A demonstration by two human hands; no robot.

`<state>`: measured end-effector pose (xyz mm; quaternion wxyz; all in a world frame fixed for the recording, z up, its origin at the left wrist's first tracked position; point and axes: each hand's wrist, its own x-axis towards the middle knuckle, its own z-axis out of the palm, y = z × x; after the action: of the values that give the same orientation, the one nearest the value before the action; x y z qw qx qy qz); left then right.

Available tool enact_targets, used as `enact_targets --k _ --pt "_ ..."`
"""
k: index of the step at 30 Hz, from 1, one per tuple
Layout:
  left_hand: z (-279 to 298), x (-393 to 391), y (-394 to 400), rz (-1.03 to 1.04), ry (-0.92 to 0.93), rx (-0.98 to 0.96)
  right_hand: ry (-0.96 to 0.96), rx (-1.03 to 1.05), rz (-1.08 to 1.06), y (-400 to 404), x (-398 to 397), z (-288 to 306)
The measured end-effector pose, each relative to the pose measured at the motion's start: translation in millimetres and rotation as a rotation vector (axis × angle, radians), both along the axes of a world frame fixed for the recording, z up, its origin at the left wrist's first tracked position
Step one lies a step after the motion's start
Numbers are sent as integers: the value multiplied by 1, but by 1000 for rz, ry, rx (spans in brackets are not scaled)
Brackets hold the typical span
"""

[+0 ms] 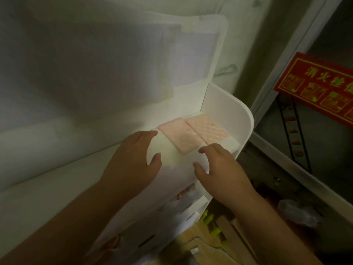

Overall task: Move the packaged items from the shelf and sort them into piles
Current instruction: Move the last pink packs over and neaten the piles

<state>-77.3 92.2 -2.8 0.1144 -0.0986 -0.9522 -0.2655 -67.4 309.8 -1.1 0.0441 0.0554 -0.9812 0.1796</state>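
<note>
— We see the left hand [133, 157] spread, fingers relaxed, above the white shelf [229, 111].
— We see two pink packets [193, 135] lying on it; the right hand [219, 169] hovers spread, holding nothing.

The red sign [317, 92] at 3 o'clock is cut by the edge; lower shelf packets [183, 194] blur behind translucent plastic.

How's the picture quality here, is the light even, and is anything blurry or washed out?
Head view: dim overall; a bright patch washes out the white shelf around the two pink packets, leaving their print hard to read; left hand and right hand look soft; the red sign at the right edge bends with the wide lens.
</note>
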Motion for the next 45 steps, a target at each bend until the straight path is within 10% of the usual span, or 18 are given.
enact_targets --k 15,33,45 --pt "-8 -66 71 196 -62 -55 -170 121 40 81 -184 -59" --pt "-7 -66 101 291 -57 -98 -379 171 139 84 -200 -60" --pt "-13 -79 104 305 -98 -128 -322 -398 52 109 -196 -48"
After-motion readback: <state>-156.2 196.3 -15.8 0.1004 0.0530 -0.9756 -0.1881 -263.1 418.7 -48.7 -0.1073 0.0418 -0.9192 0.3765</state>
